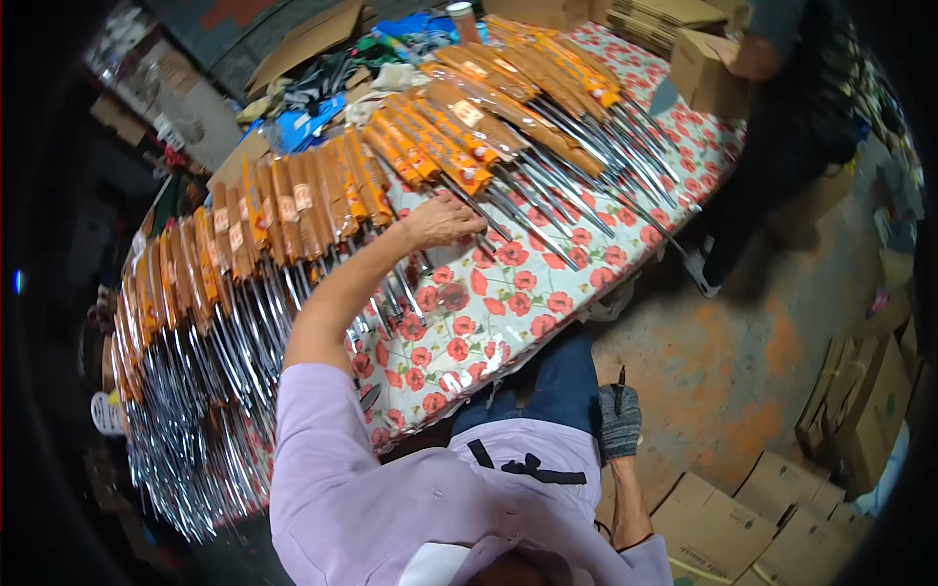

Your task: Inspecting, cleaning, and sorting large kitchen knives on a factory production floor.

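Note:
My bare left hand reaches across the table, fingers curled down among long shiny metal rods; what they close on is hidden beneath the hand. These rods have brown handle ends in orange and clear wrappers. Just beyond the hand lies a fanned bundle of wrapped rods, and a long packed row runs to the left. My right hand, in a grey knit glove, hangs low by my right hip. It is closed on a slim dark pen-like tool that points upward.
A poppy-print cloth covers the table. Another person in dark clothes stands at the right end beside a cardboard box. Flattened cartons lie on the floor at lower right. Bags and blue plastic pile up behind the rods.

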Available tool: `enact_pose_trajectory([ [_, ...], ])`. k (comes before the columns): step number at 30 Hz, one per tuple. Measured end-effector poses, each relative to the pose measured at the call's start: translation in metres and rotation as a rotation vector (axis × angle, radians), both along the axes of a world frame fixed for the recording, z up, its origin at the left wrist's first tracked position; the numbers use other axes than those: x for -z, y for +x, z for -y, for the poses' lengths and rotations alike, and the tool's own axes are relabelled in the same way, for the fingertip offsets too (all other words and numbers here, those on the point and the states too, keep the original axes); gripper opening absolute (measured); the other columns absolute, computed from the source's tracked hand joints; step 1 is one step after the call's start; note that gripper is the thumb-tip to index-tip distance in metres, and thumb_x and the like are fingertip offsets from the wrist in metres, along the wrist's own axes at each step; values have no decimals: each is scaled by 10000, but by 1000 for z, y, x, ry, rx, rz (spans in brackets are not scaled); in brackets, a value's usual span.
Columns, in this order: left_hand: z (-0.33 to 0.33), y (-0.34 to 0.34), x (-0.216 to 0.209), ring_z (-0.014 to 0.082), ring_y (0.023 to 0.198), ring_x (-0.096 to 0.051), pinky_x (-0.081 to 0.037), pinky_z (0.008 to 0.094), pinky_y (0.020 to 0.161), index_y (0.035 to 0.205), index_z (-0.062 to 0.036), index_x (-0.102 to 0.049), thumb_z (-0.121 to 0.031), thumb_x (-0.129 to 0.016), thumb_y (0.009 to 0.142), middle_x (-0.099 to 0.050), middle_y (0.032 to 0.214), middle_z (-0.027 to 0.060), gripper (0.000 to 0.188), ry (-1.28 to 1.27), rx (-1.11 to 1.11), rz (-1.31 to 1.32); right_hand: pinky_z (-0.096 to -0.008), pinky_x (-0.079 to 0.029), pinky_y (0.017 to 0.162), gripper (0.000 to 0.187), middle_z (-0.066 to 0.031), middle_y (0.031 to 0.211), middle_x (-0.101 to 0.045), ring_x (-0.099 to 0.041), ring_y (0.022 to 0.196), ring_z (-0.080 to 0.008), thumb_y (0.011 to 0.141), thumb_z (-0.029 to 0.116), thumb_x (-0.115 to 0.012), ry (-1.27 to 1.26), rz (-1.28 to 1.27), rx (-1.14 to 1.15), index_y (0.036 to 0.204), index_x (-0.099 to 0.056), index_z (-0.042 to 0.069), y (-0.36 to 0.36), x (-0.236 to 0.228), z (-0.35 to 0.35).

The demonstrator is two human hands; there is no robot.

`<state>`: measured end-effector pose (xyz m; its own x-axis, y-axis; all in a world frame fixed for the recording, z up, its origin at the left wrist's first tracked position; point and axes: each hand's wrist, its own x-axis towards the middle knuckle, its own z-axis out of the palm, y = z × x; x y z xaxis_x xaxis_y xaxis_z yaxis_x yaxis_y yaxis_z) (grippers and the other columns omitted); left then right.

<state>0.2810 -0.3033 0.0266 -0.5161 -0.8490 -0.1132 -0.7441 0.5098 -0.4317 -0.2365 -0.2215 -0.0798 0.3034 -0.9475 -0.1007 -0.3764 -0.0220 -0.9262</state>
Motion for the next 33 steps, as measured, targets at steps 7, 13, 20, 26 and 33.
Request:
enact_pose_trajectory([
  [7, 4, -131, -41, 190, 814, -603, -489, 335, 681, 1378, -194, -509, -163, -546, 900, -598, 908, 21, 481, -51, 196, -313, -413, -510, 816, 215, -169, 1020, -651, -647, 910, -318, 915, 183, -708, -220, -70, 20, 1039, -700, 8, 15, -3, 20],
  [13, 2, -245, -73, 242, 747, -606, -509, 380, 668, 1408, -144, -537, -162, -606, 956, -604, 820, 106, 458, 229, 149, -596, -370, -516, 852, 228, -138, 999, -678, -671, 933, -295, 930, 139, -669, -415, -1, 62, 1121, -627, 22, 28, -26, 34],
  [20, -5, -281, -73, 379, 824, -680, -532, 459, 717, 1320, -75, -592, -213, -632, 962, -705, 937, 179, 386, 554, -60, -1061, -320, -525, 878, 330, -108, 1112, -697, -682, 989, -206, 920, 119, -714, -126, 253, 156, 1214, -612, 9, 11, -32, 31],
  [26, -21, -285, -51, 379, 893, -690, -548, 427, 767, 1269, -64, -644, -229, -628, 972, -712, 1062, 180, 340, 559, -70, -1202, -307, -523, 897, 393, -93, 1117, -710, -683, 983, -182, 924, 110, -710, -221, 159, 86, 1260, -543, -4, 5, -31, 33],
  [33, -44, -292, -40, 323, 845, -708, -555, 387, 691, 1256, -59, -660, -156, -678, 937, -719, 1066, 155, 333, 400, -31, -1150, -308, -515, 917, 419, -99, 1112, -699, -675, 999, -183, 924, 114, -707, -176, 213, 47, 1285, -527, 0, 3, -32, 27],
])
